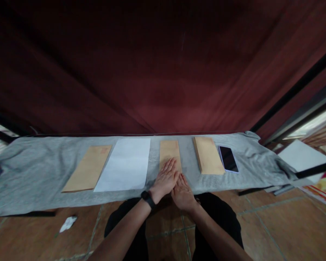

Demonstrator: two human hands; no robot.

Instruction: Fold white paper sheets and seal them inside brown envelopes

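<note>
A single brown paper envelope (169,149) lies upright on the grey cloth, straight in front of me. My left hand (165,177) rests flat on its lower part, fingers stretched out and holding nothing. Beside it and partly under its fingertips, my right hand (183,192) lies flat at the envelope's lower right corner, fingers extended. The envelope's lower end is hidden by both hands. To the right sits a stack of brown envelopes (208,155). On the left are white paper sheets (125,165) and, further left, another brown envelope or small pile (88,168).
A phone (228,159) lies right of the stack. The grey cloth (40,170) covers a narrow bench-like surface. A dark red curtain (157,72) hangs behind it. On the tiled floor lies a crumpled white tissue (68,224); a white board (302,156) is at far right.
</note>
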